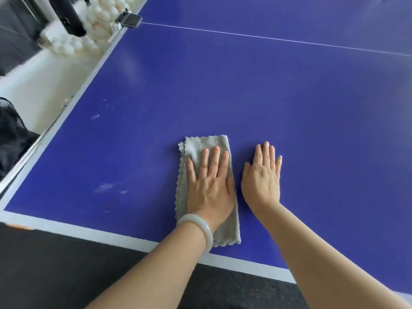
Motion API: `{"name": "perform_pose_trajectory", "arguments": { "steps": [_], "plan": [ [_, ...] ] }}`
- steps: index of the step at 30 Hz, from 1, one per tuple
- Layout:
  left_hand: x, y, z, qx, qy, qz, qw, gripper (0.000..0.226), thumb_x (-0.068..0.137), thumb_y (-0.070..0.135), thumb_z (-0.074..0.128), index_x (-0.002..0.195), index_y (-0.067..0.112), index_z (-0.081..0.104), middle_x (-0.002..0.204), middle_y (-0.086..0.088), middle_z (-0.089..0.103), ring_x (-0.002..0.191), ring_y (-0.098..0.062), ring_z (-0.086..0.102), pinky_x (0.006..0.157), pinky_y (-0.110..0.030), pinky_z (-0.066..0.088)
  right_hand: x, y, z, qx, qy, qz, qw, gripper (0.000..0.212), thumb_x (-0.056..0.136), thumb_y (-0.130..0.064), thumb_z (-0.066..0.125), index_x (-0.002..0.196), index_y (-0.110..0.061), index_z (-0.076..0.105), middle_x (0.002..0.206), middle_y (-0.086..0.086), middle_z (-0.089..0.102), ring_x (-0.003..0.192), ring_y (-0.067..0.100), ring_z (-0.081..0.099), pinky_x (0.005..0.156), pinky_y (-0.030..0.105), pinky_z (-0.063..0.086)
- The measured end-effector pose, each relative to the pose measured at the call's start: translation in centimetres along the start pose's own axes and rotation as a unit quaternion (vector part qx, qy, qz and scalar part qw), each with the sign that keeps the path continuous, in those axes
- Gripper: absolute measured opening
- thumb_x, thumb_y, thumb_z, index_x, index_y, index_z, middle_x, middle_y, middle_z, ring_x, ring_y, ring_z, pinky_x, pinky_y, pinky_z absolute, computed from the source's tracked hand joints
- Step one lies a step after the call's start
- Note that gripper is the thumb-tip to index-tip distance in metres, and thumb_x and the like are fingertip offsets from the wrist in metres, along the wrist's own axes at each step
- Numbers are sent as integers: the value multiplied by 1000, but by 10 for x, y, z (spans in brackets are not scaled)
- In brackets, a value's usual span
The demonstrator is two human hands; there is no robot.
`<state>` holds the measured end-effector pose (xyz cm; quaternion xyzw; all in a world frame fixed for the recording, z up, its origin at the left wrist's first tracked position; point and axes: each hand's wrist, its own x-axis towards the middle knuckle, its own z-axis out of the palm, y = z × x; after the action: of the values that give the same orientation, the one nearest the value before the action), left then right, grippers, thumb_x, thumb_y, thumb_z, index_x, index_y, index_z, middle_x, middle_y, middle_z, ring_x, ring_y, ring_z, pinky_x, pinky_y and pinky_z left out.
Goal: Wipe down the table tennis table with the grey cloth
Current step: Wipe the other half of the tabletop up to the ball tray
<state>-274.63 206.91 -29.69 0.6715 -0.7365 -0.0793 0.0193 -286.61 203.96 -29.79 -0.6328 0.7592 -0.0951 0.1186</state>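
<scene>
Head view: the folded grey cloth (pixel 207 152) is pressed flat by the left hand (pixel 209 186), fingers spread, near the counter's (pixel 289 108) near edge, while the right hand (pixel 263 175) is laid open on bare blue just beside it, with white smudges (pixel 104 187) left and white balls (pixel 66 44) heaped beyond the far-left corner.

Place: a table tennis room or club.
Evidence: blue table tennis table (pixel 245 85) with white edge lines; net clamp (pixel 128 20) at its left edge; heap of white balls (pixel 89 25) beside it; dark carpet (pixel 66 264).
</scene>
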Motion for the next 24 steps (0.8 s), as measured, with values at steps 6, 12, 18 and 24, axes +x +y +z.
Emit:
{"name": "perform_pose_trajectory", "arguments": {
  "steps": [6, 12, 18, 24],
  "plan": [
    [-75, -62, -2, -25, 9, 55, 998, 58, 104, 41, 21, 158, 21, 20, 166, 3, 11, 153, -19, 5, 120, -56, 17, -10, -37, 17, 9, 7, -101, 995, 59, 104, -35, 28, 158, -14, 18, 167, 4, 6, 154, 17, -3, 124, 36, -10],
    [-50, -172, -29, 45, -22, -145, 988, 62, 100, 43, 6, 159, 24, 1, 166, 2, -3, 153, -20, -6, 121, -57, 7, -8, -42, 23, -76, -11, -85, 993, 68, 101, -51, 13, 159, -17, 7, 167, 4, -1, 154, 19, -6, 124, 43, -8],
    [-62, -70, -9, 6, 19, -135, 991, 64, 102, 39, 16, 158, 11, 2, 166, -10, -1, 153, -30, -5, 119, -61, 5, -8, -44, 24, -98, -24, -73, 992, 68, 100, -50, 13, 159, -17, 2, 167, 3, -6, 153, 19, -10, 123, 41, -12],
    [-82, -73, -6, -36, 12, 56, 998, 57, 104, 41, 26, 158, 24, 18, 167, 3, 7, 153, -18, -1, 120, -55, 16, -8, -43, 22, -94, -31, -75, 992, 68, 100, -48, 15, 159, -19, 3, 167, 1, -6, 153, 16, -11, 123, 39, -12]
  ]
}}
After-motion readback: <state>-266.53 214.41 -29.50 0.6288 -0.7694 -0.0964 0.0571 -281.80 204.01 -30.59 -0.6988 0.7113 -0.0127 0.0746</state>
